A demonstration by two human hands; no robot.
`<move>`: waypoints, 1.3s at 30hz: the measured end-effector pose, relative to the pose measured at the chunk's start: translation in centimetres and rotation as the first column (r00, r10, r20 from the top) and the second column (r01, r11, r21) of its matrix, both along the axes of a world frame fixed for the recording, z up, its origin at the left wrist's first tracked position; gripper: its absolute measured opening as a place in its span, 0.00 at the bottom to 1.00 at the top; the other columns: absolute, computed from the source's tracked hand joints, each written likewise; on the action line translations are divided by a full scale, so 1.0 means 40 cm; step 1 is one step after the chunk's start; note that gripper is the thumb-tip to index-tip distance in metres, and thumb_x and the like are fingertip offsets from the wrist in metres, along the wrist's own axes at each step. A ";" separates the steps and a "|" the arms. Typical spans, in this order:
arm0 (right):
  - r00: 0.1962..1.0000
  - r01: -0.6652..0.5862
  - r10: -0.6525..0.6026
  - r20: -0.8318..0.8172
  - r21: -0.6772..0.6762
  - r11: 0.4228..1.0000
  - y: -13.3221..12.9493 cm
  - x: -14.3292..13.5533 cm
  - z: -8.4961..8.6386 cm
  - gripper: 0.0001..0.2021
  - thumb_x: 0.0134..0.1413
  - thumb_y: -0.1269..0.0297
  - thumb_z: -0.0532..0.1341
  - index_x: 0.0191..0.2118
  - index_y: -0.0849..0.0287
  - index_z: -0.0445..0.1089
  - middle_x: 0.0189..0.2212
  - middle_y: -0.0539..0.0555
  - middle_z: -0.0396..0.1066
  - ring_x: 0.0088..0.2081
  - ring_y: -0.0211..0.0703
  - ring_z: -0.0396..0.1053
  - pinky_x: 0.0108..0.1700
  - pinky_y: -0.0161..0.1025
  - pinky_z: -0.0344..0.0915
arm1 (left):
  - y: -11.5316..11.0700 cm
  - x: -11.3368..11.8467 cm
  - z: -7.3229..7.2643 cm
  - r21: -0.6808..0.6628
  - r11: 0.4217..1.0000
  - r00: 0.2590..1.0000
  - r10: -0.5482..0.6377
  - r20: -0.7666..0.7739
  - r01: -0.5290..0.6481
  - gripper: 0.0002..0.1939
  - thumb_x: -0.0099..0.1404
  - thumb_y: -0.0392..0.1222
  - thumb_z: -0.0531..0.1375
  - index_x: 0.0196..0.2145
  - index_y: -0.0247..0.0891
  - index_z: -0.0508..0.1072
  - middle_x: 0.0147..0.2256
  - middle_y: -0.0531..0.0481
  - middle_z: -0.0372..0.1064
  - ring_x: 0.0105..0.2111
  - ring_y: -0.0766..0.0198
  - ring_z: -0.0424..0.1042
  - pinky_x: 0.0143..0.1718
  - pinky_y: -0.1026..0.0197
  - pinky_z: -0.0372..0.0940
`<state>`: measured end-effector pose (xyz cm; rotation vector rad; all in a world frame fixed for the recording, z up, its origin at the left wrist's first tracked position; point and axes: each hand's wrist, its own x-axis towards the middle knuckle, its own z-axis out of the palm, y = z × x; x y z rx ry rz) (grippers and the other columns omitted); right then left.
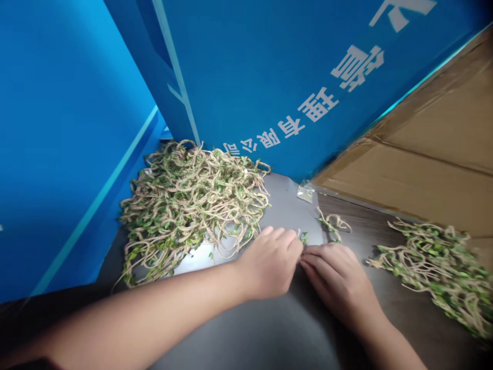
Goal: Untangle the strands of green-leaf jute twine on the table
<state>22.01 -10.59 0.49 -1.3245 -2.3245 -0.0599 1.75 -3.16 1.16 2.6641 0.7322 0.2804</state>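
Head view, looking down on a smooth dark grey tabletop (269,334), and both bare forearms reach in from the near edge. The left hand (269,264) sits knuckles-up, fingers curled together, tips pinching a small green-leafed bit of twine (303,237) right where the right hand (335,272) meets it; the right fingers lie stretched flat and close together, tips touching the left hand's. Just beyond the hands lies a short loose loop of leafy jute cord (333,224). Off to the right spreads a smaller heap of tan twine with green leaves (435,267); to the left, a big tangled mound of the same leafy twine (192,205). Farther back, a small clear plastic bag (306,192), then a brown cardboard box (431,154) and bright blue panels with white characters (269,72).
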 end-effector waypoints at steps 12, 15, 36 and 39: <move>0.975 0.090 -0.074 -0.208 0.071 0.993 -0.005 0.002 -0.003 0.10 0.56 0.78 0.66 0.40 0.58 0.70 0.36 0.53 0.75 0.39 0.41 0.73 0.45 0.43 0.69 | 0.009 -0.002 0.005 -0.119 0.991 0.996 0.061 0.070 -0.053 0.15 0.78 0.43 0.42 0.42 0.39 0.66 0.45 0.45 0.69 0.42 0.56 0.65 0.45 0.49 0.60; 0.968 0.099 -0.079 -0.236 0.077 0.992 -0.006 0.000 0.003 0.10 0.56 0.80 0.66 0.40 0.59 0.70 0.36 0.53 0.75 0.40 0.40 0.72 0.45 0.43 0.69 | 0.010 -0.003 0.006 -0.141 0.989 0.994 0.057 0.096 -0.043 0.15 0.78 0.43 0.42 0.43 0.39 0.66 0.45 0.46 0.69 0.41 0.56 0.65 0.46 0.49 0.60; 0.980 0.067 -0.052 -0.194 0.071 0.995 -0.009 0.002 0.007 0.13 0.57 0.78 0.68 0.47 0.63 0.72 0.41 0.56 0.77 0.44 0.42 0.73 0.51 0.44 0.69 | 0.013 0.001 0.002 -0.211 0.976 0.986 0.093 0.140 -0.062 0.14 0.78 0.43 0.43 0.41 0.39 0.66 0.43 0.48 0.69 0.40 0.60 0.65 0.45 0.52 0.59; 0.993 0.044 -0.033 -0.110 0.096 0.994 -0.010 0.007 0.005 0.16 0.57 0.76 0.69 0.51 0.61 0.73 0.42 0.55 0.78 0.43 0.41 0.72 0.55 0.47 0.68 | 0.014 0.001 0.000 -0.220 0.974 0.983 0.096 0.156 -0.060 0.13 0.77 0.43 0.44 0.40 0.39 0.66 0.43 0.48 0.69 0.40 0.60 0.65 0.46 0.53 0.60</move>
